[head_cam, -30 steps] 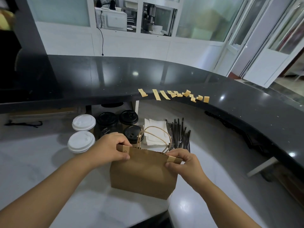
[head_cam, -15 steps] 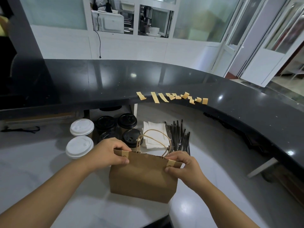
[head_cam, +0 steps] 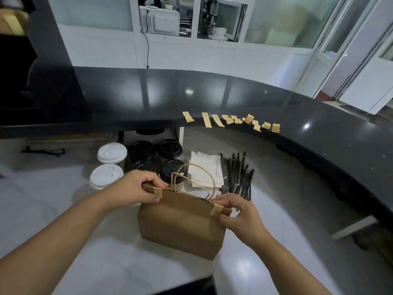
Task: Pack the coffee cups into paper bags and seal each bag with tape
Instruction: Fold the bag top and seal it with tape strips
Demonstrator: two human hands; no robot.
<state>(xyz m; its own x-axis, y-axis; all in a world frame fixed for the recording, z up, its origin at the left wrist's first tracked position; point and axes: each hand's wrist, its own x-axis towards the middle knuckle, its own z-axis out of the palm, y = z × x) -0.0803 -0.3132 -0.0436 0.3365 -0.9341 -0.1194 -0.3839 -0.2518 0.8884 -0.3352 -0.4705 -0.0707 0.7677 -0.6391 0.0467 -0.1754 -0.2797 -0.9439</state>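
The left hand (head_cam: 136,190) pinched the folded top of the brown paper bag (head_cam: 180,226) at its left corner, the right hand (head_cam: 238,216) pinched the right corner. Lidded coffee cups (head_cam: 146,154) stood just behind both grips.

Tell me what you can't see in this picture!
- Inside the brown paper bag, head view: its folded top and walls hide the contents.
- Tan tape strips on the black curved counter: markings too small.
- One black-lidded coffee cup: partly behind the left hand.
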